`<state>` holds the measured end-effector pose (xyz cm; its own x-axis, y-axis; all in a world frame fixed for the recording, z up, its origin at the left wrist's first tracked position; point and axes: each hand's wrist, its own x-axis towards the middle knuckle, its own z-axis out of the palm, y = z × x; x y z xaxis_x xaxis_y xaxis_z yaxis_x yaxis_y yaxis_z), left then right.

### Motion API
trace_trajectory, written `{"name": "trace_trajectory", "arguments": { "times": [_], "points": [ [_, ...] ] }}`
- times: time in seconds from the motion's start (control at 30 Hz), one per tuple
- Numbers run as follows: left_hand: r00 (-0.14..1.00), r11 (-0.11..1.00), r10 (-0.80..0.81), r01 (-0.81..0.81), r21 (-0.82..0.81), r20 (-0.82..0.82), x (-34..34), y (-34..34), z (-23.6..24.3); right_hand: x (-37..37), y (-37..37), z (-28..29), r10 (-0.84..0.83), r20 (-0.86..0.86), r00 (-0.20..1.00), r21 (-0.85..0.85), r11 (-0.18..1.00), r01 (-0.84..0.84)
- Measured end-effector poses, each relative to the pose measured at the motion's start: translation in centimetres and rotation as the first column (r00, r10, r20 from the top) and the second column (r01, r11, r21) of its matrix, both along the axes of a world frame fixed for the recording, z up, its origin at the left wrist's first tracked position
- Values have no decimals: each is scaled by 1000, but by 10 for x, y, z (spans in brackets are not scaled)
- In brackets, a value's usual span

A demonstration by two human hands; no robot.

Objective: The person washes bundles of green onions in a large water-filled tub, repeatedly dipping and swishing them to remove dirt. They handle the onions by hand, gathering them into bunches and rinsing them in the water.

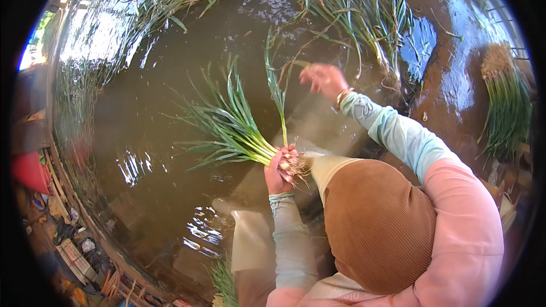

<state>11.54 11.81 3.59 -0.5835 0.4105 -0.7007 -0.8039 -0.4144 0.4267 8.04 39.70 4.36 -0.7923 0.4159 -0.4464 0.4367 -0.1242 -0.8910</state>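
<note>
My left hand (277,177) is closed around the root end of a bunch of green onions (250,136), with pale bulbs and stringy roots showing past the fingers. The leaves fan out to the upper left over brown water. One separate green onion (278,94) rises upright from the same hand. Farther off to the right, my right hand (325,81) is raised above the water, its fingers loosely bent and slightly blurred. A yellowish leaf (296,63) lies just by its fingertips; whether they grip it is unclear.
Many loose green onions (347,5) float along the far side. A tied bundle of green onions (509,105) stands at the far right; another bunch (224,281) sits low in front. Brown ribbed fabric (378,224) hides the lower middle. A rim (85,207) and clutter line the left.
</note>
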Motion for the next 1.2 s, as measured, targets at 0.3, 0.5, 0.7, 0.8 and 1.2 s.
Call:
{"name": "trace_trajectory", "arguments": {
  "times": [0.3,0.5,0.7,0.8,1.2],
  "points": [
    [997,998,41,-44,54,63,-3,-8,0,57,-86,-31,775,-95,625,185,630,-754],
    [988,986,-92,74,149,121,-13,-24,-7,53,-65,-27,758,316,571,552,343,-760],
    [989,980,-109,90,176,99,-12,-15,-12,54,-73,-25,842,156,517,421,417,-806],
    [993,976,-87,68,204,83,-10,-12,-15,56,-90,-31,853,-57,519,418,493,-763],
    [999,977,17,-27,211,50,-7,0,-13,38,-45,-30,332,44,942,4,943,-333]
  ]
}}
